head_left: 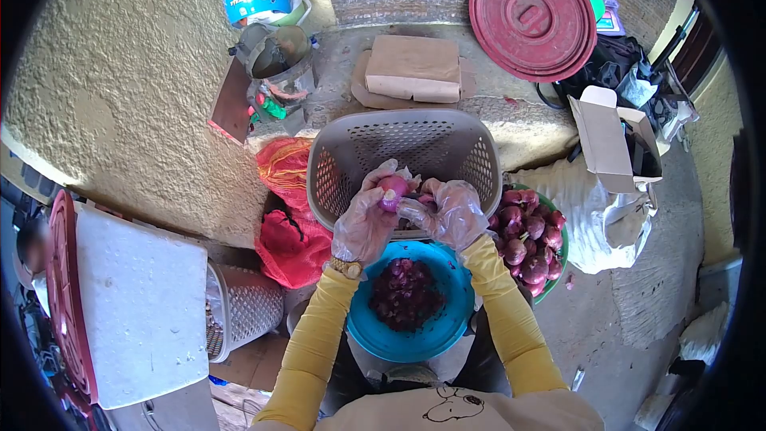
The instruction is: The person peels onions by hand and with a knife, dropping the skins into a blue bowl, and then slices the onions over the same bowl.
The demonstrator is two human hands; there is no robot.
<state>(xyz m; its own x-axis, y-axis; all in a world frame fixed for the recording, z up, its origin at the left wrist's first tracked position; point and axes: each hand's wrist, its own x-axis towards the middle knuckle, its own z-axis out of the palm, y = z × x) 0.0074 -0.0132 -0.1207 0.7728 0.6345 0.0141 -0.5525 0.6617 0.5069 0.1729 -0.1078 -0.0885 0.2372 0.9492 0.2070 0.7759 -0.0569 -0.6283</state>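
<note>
Both of my hands wear clear plastic gloves and are raised over the near rim of a grey-brown perforated basket (403, 124). My left hand (365, 222) is closed around a red onion (392, 189), its smooth purple side showing. My right hand (456, 214) is close beside the onion with its fingers curled together. Something small and dark shows at its fingertips, too little to name. Below my hands stands a blue basin (459, 295) with dark purple onion skins or pieces (405, 295) in it. The inside of the basket is partly hidden by my hands.
Several red onions (533, 243) fill a green-rimmed container at right, by a white sack (594, 211). Red mesh bags (291, 247) lie left of the basket. A flat cardboard box (413, 68) and a red lid (533, 16) are behind. A white perforated basket (251, 303) stands at left.
</note>
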